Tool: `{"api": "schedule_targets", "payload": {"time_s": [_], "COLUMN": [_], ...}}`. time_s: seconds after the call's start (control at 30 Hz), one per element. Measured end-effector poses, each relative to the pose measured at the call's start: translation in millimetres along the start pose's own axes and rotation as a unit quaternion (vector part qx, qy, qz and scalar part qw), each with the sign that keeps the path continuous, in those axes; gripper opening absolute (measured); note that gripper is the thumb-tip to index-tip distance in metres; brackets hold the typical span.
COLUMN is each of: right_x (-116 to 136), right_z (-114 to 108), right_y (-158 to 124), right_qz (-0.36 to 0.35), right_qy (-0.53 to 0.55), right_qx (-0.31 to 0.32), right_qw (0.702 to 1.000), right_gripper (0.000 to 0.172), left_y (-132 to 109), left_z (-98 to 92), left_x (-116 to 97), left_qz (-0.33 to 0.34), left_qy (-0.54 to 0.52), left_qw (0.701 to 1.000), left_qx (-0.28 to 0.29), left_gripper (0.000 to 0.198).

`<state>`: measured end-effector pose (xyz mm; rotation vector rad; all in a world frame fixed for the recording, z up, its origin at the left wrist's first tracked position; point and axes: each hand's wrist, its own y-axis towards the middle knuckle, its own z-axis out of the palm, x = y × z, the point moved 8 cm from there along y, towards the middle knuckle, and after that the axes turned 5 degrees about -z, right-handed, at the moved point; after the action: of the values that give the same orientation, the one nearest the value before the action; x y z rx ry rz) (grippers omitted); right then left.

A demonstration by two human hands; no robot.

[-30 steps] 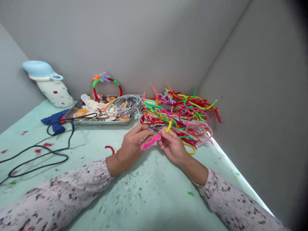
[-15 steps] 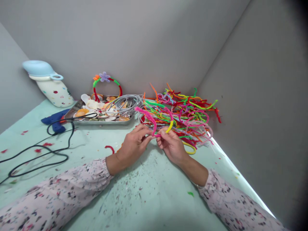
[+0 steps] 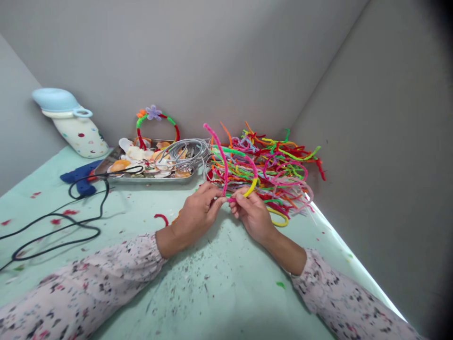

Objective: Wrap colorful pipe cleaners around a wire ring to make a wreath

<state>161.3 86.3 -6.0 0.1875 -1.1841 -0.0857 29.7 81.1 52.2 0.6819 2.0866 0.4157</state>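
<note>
Between the thumb and fingers of my left hand [image 3: 198, 211] is a pink pipe cleaner [image 3: 224, 163], its free end standing up in a slight curve. My right hand [image 3: 254, 218] is closed on a headband [image 3: 251, 188] wrapped in yellow, pink and green pipe cleaner, which arches up and away to the left. A short pink wrapped stretch spans the gap between both hands' fingertips. The headband's far end is hard to tell from the heap of loose pipe cleaners [image 3: 283, 165] behind it.
A metal tray [image 3: 159, 180] of paper cut-outs bears a coil of grey wire hoops [image 3: 191, 153]. Behind stands a finished-looking headband with flowers [image 3: 154, 113]. A blue glue gun [image 3: 83, 175], its black cable [image 3: 53, 215] and a white bottle [image 3: 79, 134] are on the left. Red scraps dot the table.
The pink pipe cleaner's free end has swung up from a bent, left-leaning position to stand taller. Both hands have stayed nearly in place, still gripping.
</note>
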Motion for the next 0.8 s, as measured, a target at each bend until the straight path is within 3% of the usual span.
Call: {"api": "schedule_targets", "payload": {"time_s": [0.57, 0.8], "right_x": [8.2, 0.8], "right_z": [0.9, -3.1], "right_y": [-4.6, -0.2], "right_qz": [-0.047, 0.002], "right_qy": [-0.080, -0.029], "right_qx": [-0.005, -0.026], "right_qw": [0.996, 0.999], "right_gripper": [0.017, 0.018], "left_y": [2.5, 0.7], "left_z": [-0.9, 2.1], "left_x": [-0.3, 3.9], "left_qz": [-0.028, -0.011], "left_qy": [-0.014, -0.005], "left_qw": [1.000, 1.000], "left_qx": [-0.001, -0.005], "left_gripper": [0.011, 0.009]}}
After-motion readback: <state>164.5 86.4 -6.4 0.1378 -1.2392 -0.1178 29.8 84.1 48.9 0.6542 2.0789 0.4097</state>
